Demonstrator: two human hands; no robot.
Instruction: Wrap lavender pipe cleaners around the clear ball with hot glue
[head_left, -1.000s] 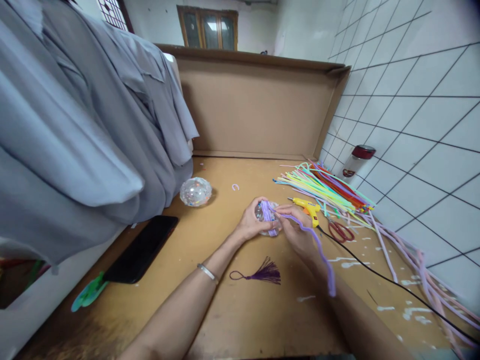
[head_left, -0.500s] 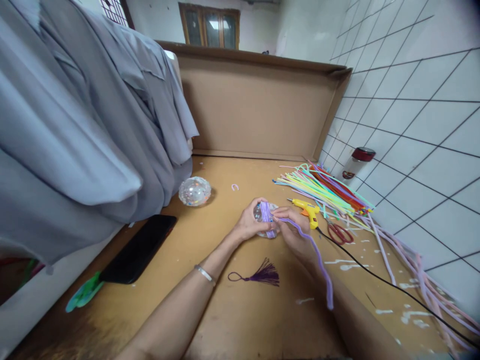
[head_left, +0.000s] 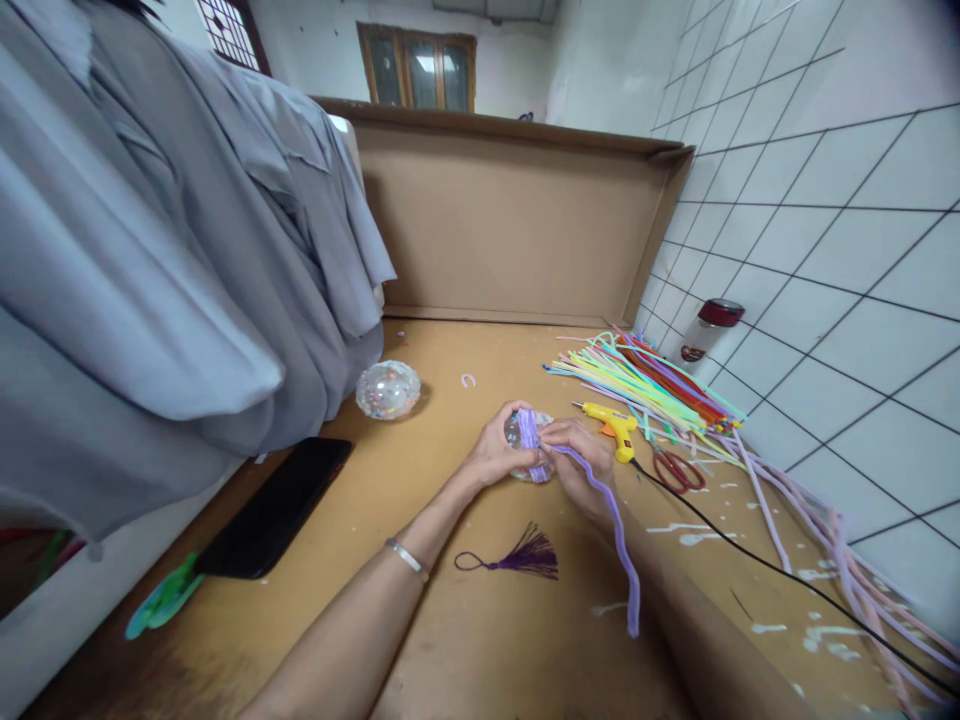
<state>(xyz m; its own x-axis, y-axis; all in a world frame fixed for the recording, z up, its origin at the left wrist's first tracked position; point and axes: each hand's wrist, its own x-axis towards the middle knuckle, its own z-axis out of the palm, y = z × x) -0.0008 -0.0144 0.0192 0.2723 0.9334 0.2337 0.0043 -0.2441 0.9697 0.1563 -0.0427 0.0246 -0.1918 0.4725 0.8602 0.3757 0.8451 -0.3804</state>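
Note:
My left hand is closed round the left side of a clear, round ball-like piece banded with purple pipe cleaner. At the band's right side, my right hand pinches a purple pipe cleaner, whose loose end trails down over the right forearm. The fingertips of both hands hide part of the ball. In front of the hands lies a dark purple tassel with a loop at its left. A clear faceted bowl-like piece rests farther left.
Right of the hands lie a yellow glue gun with a black cord, red-handled scissors and a heap of coloured pipe cleaners. A black phone lies left. A lidded bottle stands by the tiled wall; cardboard stands behind.
The loose end of the purple pipe cleaner has swung left and slightly down. My right hand has shifted slightly left, still at the band. The view has tilted a little.

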